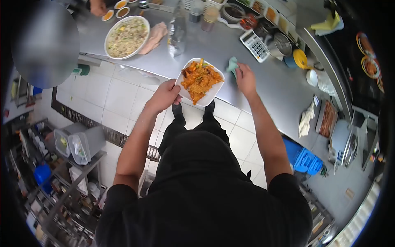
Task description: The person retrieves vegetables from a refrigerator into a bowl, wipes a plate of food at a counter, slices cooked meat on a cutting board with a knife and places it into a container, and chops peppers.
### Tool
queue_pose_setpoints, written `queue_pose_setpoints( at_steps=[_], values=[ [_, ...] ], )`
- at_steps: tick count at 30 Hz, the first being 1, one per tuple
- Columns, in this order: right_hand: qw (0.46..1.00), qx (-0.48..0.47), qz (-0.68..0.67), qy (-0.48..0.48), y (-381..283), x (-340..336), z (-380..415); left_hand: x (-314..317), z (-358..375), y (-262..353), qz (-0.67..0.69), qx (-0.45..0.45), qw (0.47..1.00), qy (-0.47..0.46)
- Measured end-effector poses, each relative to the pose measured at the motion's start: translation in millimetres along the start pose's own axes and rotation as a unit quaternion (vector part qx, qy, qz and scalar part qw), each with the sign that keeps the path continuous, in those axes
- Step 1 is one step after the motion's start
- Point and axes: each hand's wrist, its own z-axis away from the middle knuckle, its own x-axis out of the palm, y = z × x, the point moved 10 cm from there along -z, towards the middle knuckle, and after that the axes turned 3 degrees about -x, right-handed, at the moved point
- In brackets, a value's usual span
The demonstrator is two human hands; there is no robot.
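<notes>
My left hand (pixel 164 96) grips the near-left rim of a white square dish (pixel 211 94), thumb on top and fingers curled underneath. Orange-brown fried food with a crumbly topping (pixel 200 80) fills the dish, which is over the counter's front edge. To its right, my right hand (pixel 245 78) has its fingers closed on a crumpled pale green cloth (pixel 232 65) at the counter surface.
The steel counter (pixel 197 47) carries a large bowl of fried rice (pixel 127 37), a pinkish cloth (pixel 155 37), a calculator (pixel 254 45) and a yellow-handled container (pixel 301 59). Another person's hand (pixel 98 7) is near small sauce cups (pixel 108 15). Shelving (pixel 78 177) stands behind left.
</notes>
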Motion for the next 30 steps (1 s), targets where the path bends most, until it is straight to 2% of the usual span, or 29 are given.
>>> queue_pose_setpoints(
  at_steps=[1,3,6,7,10,16,19,22,30],
  values=[
    [0.991,0.06,-0.118,-0.021,5,-1,0,12,-7,3,-0.007,-0.011,1.0,-0.025],
    [0.92,0.167,-0.351,-0.053,-11,1,-6,33,-15,10,-0.022,-0.015,0.997,-0.072],
    [0.778,0.234,-0.562,-0.154,-39,16,-10,54,-25,20,-0.03,-0.028,0.994,-0.098],
    [0.745,0.251,-0.59,-0.182,-42,20,-8,60,-27,21,-0.029,-0.037,0.994,-0.1],
    [0.724,0.255,-0.617,-0.171,-35,15,2,64,-32,20,0.016,-0.067,0.995,-0.065],
    [0.686,0.252,-0.682,-0.032,-1,6,32,58,-38,29,0.063,-0.071,0.995,0.021],
    [0.71,0.237,-0.661,0.061,2,3,41,61,-44,29,0.074,-0.055,0.994,0.051],
    [0.76,0.224,-0.597,0.127,1,-3,54,67,-45,32,0.086,-0.052,0.992,0.079],
    [0.718,0.263,-0.623,0.165,-10,19,92,75,-53,33,0.102,-0.026,0.986,0.128]
  ],
)
